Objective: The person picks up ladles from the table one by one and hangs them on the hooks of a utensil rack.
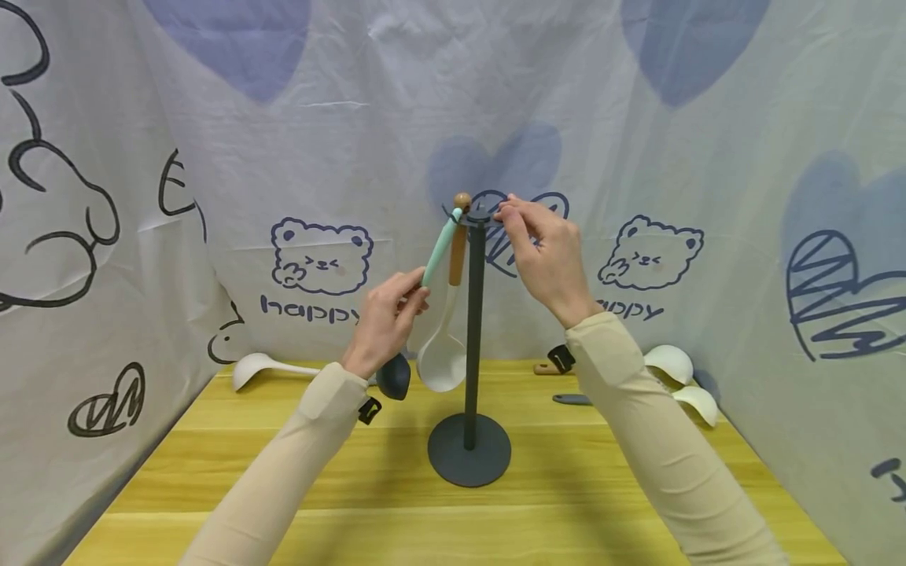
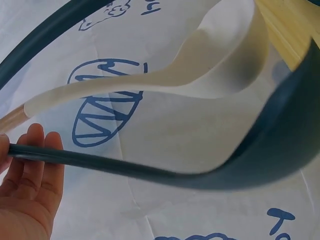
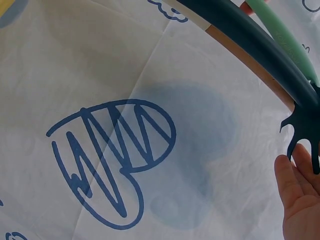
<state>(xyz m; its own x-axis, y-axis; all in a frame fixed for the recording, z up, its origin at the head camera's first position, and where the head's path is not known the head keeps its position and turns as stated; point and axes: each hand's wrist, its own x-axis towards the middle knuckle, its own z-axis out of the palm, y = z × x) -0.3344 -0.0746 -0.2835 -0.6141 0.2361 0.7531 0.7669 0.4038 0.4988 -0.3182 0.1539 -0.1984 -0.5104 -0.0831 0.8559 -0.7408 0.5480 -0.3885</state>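
A dark upright rack (image 1: 475,338) on a round base carries hooks at its top. From it hangs a white ladle (image 1: 442,362) with a brown handle. My left hand (image 1: 385,318) pinches a ladle with a mint handle (image 1: 440,251) and dark bowl (image 1: 393,377); its handle top is at a hook, tilted. In the left wrist view thumb and fingers hold the dark shaft (image 2: 100,162), beside the white ladle (image 2: 220,60). My right hand (image 1: 545,251) has its fingertips at the hook ring (image 3: 306,120), touching a prong on the side away from the ladles.
A white ladle (image 1: 262,368) lies at the back left of the wooden table (image 1: 396,511). At the back right lie two more pale ladles (image 1: 671,363) (image 1: 697,402), a grey handle (image 1: 570,399) and a brown handle (image 1: 545,369). Printed cloth (image 1: 396,102) stands behind.
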